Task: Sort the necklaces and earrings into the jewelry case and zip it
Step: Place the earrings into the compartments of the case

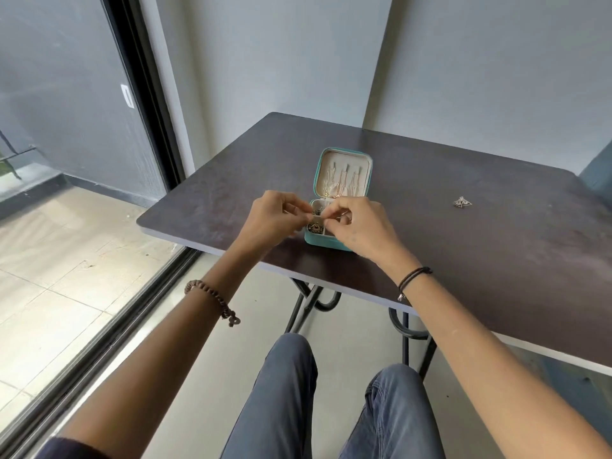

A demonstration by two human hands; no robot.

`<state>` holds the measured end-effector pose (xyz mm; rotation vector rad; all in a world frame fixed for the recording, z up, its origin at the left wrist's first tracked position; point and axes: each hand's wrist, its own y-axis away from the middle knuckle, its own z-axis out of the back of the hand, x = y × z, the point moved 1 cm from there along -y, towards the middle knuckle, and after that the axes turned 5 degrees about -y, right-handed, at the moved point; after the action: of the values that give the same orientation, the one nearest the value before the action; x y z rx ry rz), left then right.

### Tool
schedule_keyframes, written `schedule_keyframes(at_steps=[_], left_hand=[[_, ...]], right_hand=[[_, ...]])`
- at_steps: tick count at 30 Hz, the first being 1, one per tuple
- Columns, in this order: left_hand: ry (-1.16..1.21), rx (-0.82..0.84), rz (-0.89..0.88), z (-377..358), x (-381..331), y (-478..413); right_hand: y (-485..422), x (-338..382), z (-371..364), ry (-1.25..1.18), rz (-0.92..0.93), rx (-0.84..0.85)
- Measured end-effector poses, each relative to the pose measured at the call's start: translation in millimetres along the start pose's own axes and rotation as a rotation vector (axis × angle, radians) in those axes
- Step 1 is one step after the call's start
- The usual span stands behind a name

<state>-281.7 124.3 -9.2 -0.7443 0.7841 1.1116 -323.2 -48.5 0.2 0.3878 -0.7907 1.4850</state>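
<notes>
A small teal jewelry case (344,154) stands open near the table's front left edge, its cream-lined lid upright. Several thin necklaces (344,178) hang inside the lid. My left hand (276,217) and my right hand (361,223) meet over the case's base, fingertips pinched together on a small dark earring (317,212). Another dark earring (314,228) lies in a front compartment of the base. Both hands hide most of the base. A silver earring (462,202) lies alone on the table, far to the right of the case.
The dark brown table (496,260) has a white edge and black metal legs. Grey walls stand close behind it. A glass sliding door with a black frame (145,127) runs along the left. My knees in blue jeans are below the table's front edge.
</notes>
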Motion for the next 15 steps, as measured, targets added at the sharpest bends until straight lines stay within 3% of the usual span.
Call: schedule_keyframes(at_steps=[15], left_hand=[[0.033, 0.009, -0.058, -32.2, -41.8, -12.5]], right_hand=[[-2.4, -20.8, 35.2, -0.054, 0.022, -0.114]])
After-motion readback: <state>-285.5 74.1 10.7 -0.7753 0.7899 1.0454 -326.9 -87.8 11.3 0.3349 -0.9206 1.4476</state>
